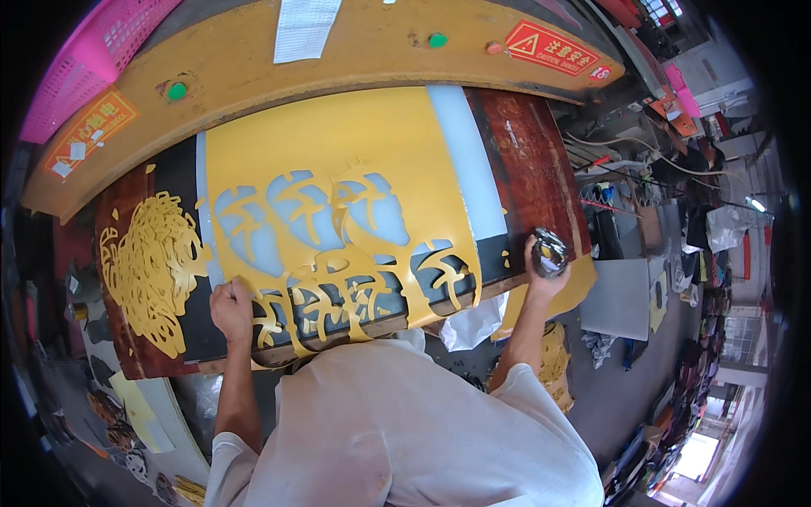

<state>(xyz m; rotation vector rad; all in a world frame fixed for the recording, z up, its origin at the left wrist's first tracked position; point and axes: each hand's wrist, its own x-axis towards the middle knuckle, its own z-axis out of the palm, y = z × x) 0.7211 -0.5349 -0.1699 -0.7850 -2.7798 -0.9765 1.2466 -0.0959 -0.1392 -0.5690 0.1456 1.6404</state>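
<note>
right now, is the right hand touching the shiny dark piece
Touching: the head view shows the right hand gripping the shiny dark piece at its side.

Smooth yellow sheet [329, 127], shiny metallic tool [551, 253]

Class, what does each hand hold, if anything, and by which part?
The right hand holds a dark, shiny object by its near left side. The left hand curls by the yellow sheet; any grip is hidden.

A thin yellow sheet [338, 127] lies across the bench [528, 160], plain toward twelve o'clock, pierced by rounded cut-outs toward six, where its edge sags. A dark, glossy cutting die [551, 252] sits at three o'clock in the right hand [542, 280].
</note>
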